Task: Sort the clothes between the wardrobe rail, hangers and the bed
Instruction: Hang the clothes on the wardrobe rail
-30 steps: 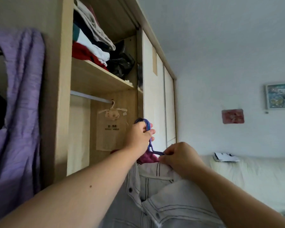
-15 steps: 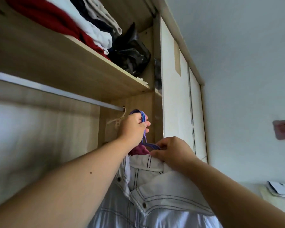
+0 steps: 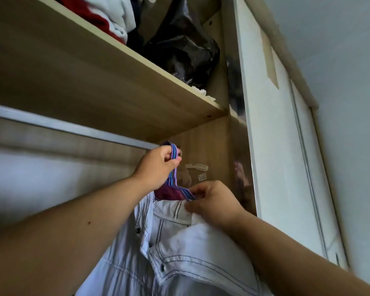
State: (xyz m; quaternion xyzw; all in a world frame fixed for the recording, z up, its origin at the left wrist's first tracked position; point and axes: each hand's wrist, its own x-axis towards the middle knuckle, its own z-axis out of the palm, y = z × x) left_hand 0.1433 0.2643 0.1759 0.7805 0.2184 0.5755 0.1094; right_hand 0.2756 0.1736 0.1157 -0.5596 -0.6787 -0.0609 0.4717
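A white shirt [image 3: 192,251] with dark stitching and snap buttons hangs on blue and purple hangers [image 3: 174,165]. A maroon garment [image 3: 168,193] shows behind its collar. My left hand [image 3: 158,167] grips the hanger hooks right at the end of the silver wardrobe rail [image 3: 62,126]. My right hand [image 3: 212,201] pinches the shirt's collar where it meets the hanger's shoulder. Whether the hooks sit on the rail is hidden by my left hand.
Above the rail a wooden shelf [image 3: 120,88] carries folded red and white clothes [image 3: 113,20] and a black plastic bag [image 3: 186,48]. White wardrobe doors [image 3: 286,167] stand to the right. A small beige item [image 3: 198,167] hangs on the wardrobe's back wall.
Both hands have lifted the hangers and shirt up toward the rail. The view has tilted upward and closer to the wardrobe, so the bed and the purple garment are out of sight.
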